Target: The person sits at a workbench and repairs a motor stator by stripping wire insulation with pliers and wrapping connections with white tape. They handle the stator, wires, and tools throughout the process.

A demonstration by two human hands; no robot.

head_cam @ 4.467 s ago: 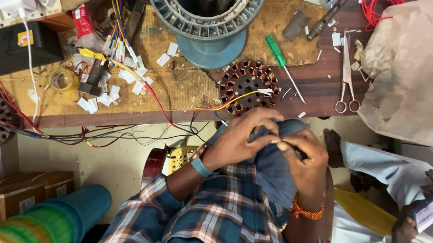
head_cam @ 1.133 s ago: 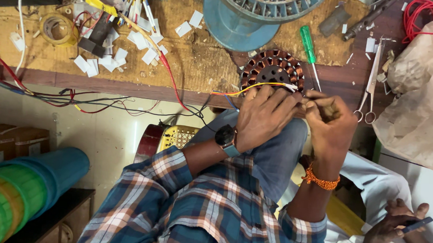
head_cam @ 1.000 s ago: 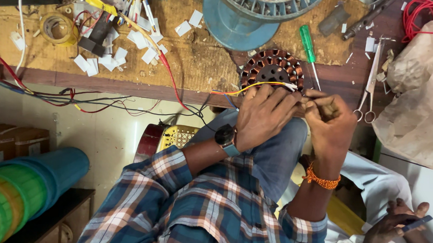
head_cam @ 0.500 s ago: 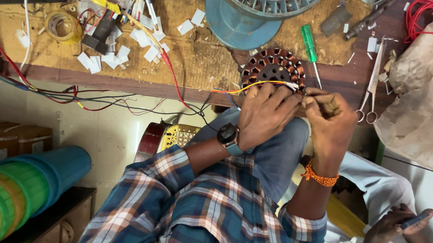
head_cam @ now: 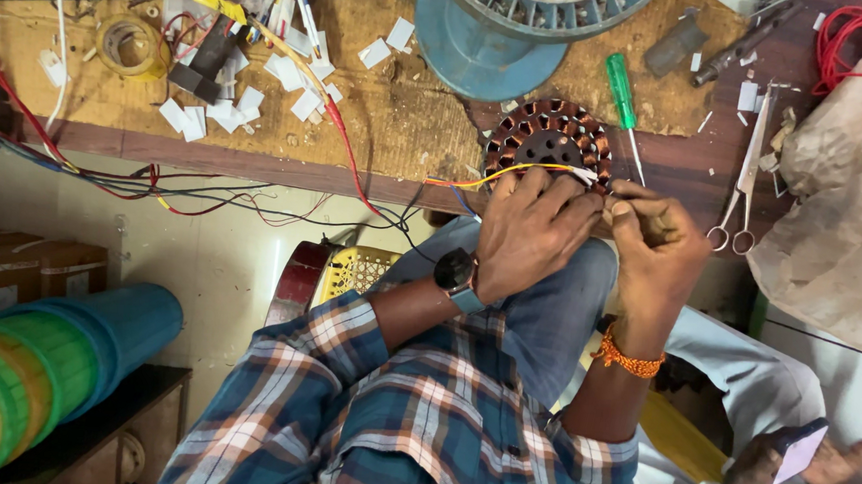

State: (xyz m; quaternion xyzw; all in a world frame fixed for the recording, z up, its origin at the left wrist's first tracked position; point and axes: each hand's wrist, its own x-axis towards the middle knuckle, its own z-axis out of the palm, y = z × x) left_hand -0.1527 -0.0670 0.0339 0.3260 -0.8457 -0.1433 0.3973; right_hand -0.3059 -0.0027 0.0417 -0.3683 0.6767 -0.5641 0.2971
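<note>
Two hands meet at the bench edge: left hand [head_cam: 531,233] and right hand [head_cam: 655,251] pinch thin, limp lead wires [head_cam: 515,174] from a rigid, heavy-looking wound stator [head_cam: 549,145] at 12 o'clock. Grip near the wire ends. Beyond lie a green screwdriver [head_cam: 622,94], scissors [head_cam: 744,181] and a cluttered wooden workbench [head_cam: 397,140].

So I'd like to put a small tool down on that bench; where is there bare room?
Bare dark wood lies between the green-handled screwdriver and the steel scissors, with only small scraps. Another strip runs along the bench's front edge, left of the copper-wound round stator. It is crowded around the white paper slips and the yellow tape roll.
</note>
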